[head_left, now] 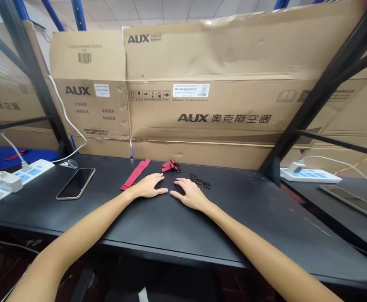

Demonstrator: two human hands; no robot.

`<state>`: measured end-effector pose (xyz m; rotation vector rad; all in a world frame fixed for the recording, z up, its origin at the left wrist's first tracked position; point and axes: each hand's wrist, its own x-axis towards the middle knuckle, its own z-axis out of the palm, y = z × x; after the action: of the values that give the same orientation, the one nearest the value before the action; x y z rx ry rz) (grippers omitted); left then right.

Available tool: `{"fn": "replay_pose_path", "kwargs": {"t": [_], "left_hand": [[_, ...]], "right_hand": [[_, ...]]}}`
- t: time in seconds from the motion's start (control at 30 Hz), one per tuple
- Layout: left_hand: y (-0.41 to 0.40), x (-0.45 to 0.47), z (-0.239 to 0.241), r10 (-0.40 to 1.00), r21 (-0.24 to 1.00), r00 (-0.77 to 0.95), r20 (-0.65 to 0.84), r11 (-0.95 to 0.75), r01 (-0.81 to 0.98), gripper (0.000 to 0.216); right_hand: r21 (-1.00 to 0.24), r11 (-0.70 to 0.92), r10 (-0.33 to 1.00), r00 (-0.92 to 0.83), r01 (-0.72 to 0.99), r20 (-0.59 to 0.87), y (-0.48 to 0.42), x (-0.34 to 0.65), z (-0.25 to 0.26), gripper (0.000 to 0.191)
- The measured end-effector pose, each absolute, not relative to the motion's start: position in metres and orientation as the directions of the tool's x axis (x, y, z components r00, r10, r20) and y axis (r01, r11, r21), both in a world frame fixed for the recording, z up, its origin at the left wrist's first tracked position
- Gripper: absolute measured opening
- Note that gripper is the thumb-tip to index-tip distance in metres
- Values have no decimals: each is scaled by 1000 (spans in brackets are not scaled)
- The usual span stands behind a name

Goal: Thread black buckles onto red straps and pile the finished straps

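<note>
Two bare forearms (249, 239) lie closest, reaching in from the bottom corners across the black tabletop (177, 239). The left hand (148, 186) and right hand (190, 193) rest palm down, fingers loosely extended and grasping nothing, thumb tips pointing at each other with a small gap between. Just left of the left fingers lies a flat red strap (136, 174), slanting away. Beyond both sets of fingertips, between the hands, sits a small bundle of red webbing (170, 166) with black fittings. Black buckles (198, 180) lie just past the right fingers and to their right. Farther left of the left fingers is a phone (76, 183). Well past all fingertips stand printed carton panels (221, 105); whether they enclose anything cannot be told.
</note>
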<state>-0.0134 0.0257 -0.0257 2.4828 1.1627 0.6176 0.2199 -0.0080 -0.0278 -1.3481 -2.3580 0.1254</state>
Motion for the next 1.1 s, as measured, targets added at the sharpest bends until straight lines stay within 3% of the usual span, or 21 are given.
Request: {"fn": "replay_pose_path", "kwargs": {"t": [0.07, 0.2, 1.1], "left_hand": [[22, -15, -25, 759, 351, 613, 218, -647, 677, 77], [20, -15, -25, 758, 285, 631, 166, -649, 706, 80], [22, -15, -25, 753, 255, 643, 139, -654, 712, 81]], "right_hand": [[-247, 543, 836, -485, 803, 257, -11, 220, -26, 67], [-234, 544, 839, -522, 806, 152, -14, 220, -23, 77], [-263, 518, 854, -510, 814, 102, -17, 219, -19, 85]]}}
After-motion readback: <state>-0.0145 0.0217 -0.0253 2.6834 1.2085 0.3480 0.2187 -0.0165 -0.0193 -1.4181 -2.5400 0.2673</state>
